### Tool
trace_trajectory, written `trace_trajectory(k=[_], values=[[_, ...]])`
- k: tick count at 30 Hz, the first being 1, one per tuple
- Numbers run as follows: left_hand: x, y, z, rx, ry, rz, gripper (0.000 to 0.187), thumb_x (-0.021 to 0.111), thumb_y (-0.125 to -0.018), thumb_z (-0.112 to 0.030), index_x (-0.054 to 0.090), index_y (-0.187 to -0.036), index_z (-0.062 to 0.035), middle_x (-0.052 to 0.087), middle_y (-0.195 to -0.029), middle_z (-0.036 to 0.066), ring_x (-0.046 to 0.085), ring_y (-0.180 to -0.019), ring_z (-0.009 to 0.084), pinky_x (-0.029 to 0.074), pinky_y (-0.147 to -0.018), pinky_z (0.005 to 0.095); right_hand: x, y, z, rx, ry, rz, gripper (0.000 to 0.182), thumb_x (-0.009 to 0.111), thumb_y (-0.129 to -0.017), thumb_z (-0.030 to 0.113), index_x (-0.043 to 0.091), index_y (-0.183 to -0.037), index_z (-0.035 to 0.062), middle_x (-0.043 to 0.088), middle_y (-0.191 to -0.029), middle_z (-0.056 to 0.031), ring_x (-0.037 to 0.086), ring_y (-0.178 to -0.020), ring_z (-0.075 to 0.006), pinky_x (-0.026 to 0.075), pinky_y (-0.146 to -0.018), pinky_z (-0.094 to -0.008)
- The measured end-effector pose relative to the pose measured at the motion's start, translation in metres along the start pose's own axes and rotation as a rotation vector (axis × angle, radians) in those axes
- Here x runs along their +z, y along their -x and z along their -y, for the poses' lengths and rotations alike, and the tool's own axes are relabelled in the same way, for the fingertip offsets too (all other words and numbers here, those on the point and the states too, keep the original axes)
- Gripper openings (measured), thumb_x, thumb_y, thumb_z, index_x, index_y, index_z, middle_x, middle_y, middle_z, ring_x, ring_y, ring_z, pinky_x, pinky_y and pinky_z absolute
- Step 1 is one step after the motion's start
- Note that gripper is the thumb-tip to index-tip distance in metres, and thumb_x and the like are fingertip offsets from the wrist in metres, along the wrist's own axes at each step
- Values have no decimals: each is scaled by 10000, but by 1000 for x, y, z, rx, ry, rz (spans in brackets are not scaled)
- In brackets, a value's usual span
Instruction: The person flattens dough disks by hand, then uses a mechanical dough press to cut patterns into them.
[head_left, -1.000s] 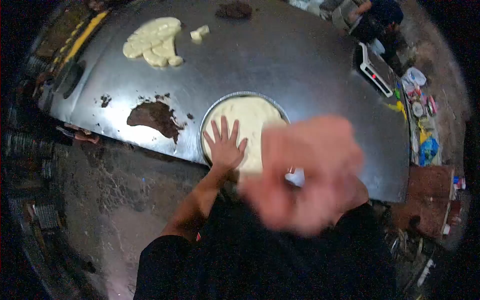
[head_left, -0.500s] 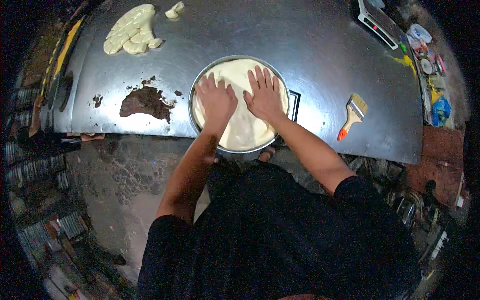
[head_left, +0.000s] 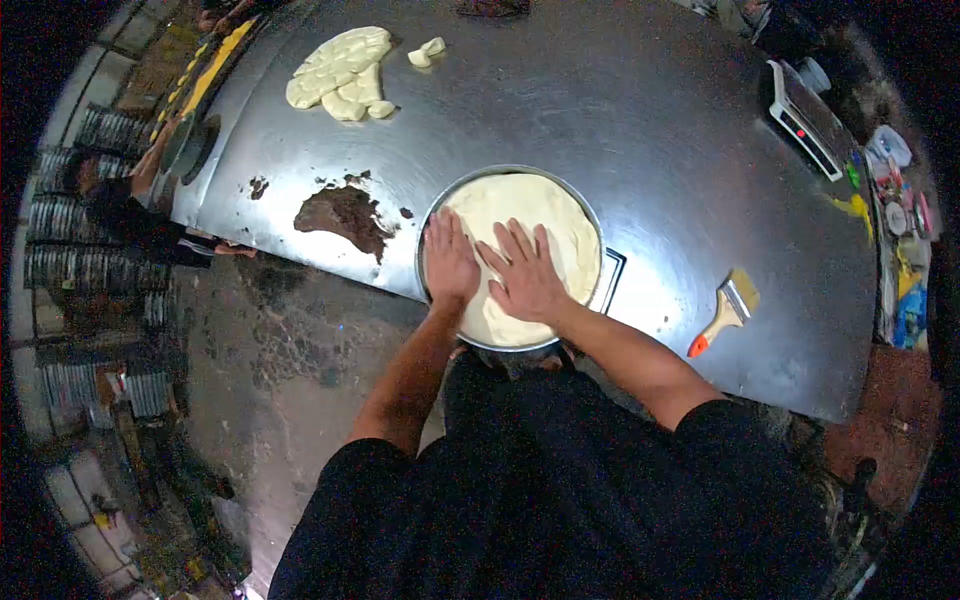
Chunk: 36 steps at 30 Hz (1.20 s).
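A sheet of pale dough (head_left: 545, 210) fills a round metal pan (head_left: 510, 347) at the table's near edge. My left hand (head_left: 451, 262) lies on the left part of the dough with its fingers stretched out. Just to its right, my right hand (head_left: 527, 275) presses flat on the middle of the dough, fingers spread. Neither hand grips anything. The dough surface looks uneven, with folds toward the right rim.
On the metal table (head_left: 600, 110) are cut dough pieces (head_left: 340, 72), small dough scraps (head_left: 427, 52), a dark brown patch (head_left: 345, 218), a brush (head_left: 728, 310) and a digital scale (head_left: 805, 120). A black-edged frame (head_left: 614, 280) adjoins the pan. Another person (head_left: 140, 205) is at left.
The view has turned and shifted, so the table appears tilted. My right hand has moved inward from the dough's right part to its middle, closer to my left hand.
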<state>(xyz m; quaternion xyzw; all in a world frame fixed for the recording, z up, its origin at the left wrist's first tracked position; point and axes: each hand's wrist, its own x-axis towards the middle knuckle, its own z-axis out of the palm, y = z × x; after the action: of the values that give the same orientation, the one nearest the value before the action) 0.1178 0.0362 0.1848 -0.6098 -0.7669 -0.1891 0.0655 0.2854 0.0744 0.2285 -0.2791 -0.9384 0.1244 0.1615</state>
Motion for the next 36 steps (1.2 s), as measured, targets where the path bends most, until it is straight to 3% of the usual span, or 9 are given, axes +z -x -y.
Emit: trace_trajectory(k=[9, 13, 15, 18, 21, 23, 28, 33, 36], values=[[-4, -23, 8, 47, 17, 31, 514, 419, -920, -195, 352, -1363, 58, 282, -1476, 203, 250, -1364, 399, 223, -1110, 489, 0, -14, -1, 86, -41, -91, 609, 599, -758, 361, 507, -1296, 90, 334, -1425, -182, 224, -1357, -359, 128, -1082, -605], [-42, -5, -29, -177, -44, 307, 661, 500, -885, -379, 291, -1445, -97, 91, -1544, 180, 68, -1397, 466, 113, -1035, 702, -4, 5, -78, 578, -966, 0, 527, 669, -754, 341, 582, -1178, 39, 408, -1373, -124, 434, -1231, -339, 374, -995, -438], [-13, 35, -19, -87, 32, 326, 725, 453, -894, -515, 190, -1494, -204, -22, -1553, 176, -13, -1393, 484, 25, -1003, 742, -39, 49, -82, 573, -68, -462, 606, 695, -755, 336, 507, -1246, 35, 470, -1265, -175, 518, -1109, -375, 443, -906, -430], [-25, 21, -9, -86, 124, 423, 695, 418, -899, -557, 282, -1467, -180, -4, -1559, 154, -61, -1397, 469, -12, -1017, 725, -26, 80, -73, 1028, -212, -405, 744, 716, -739, 346, 387, -1340, 56, 493, -1162, -233, 521, -1066, -403, 434, -907, -459], [-56, 3, 26, 1, 382, 523, 576, 479, -895, -501, 523, -1308, -101, 347, -1452, 202, 277, -1345, 422, 213, -1054, 603, -37, 75, -19, 1125, -206, -417, 843, 731, -725, 354, 307, -1369, 13, 498, -1162, -278, 534, -1051, -417, 430, -916, -449], [-91, 20, 38, -379, 923, 81, 400, 534, -894, -372, 665, -1058, -32, 647, -1089, 185, 595, -1018, 315, 439, -900, 400, 5, 97, -39, 1140, -322, -618, 792, 722, -740, 376, 350, -1337, 12, 584, -1006, -210, 578, -967, -324, 457, -870, -419], [-67, 103, 93, -588, 1059, -84, 325, 512, -903, -271, 642, -859, 24, 648, -758, 102, 595, -701, 190, 472, -685, 331, 11, 121, 62, 1488, -740, -640, 450, 687, -806, 323, 475, -1057, 15, 499, -638, -59, 443, -446, -138, 365, -370, -299], [-107, 124, 82, -1014, 1520, 530, 445, 470, -946, -432, 604, -1043, -19, 641, -918, 61, 591, -739, 169, 465, -626, 291, 29, 168, 157, 1472, -1170, -775, 397, 722, -785, 267, 435, -944, 44, 487, -671, -51, 445, -433, -146, 389, -349, -320], [-70, 126, 87, -842, 1388, 680, 448, 513, -944, -396, 583, -1114, 12, 638, -990, 97, 615, -815, 199, 497, -676, 323, 30, 212, 179, 1457, -1038, -764, 409, 731, -775, 290, 444, -893, 24, 505, -610, -56, 451, -378, -154, 381, -331, -326]])
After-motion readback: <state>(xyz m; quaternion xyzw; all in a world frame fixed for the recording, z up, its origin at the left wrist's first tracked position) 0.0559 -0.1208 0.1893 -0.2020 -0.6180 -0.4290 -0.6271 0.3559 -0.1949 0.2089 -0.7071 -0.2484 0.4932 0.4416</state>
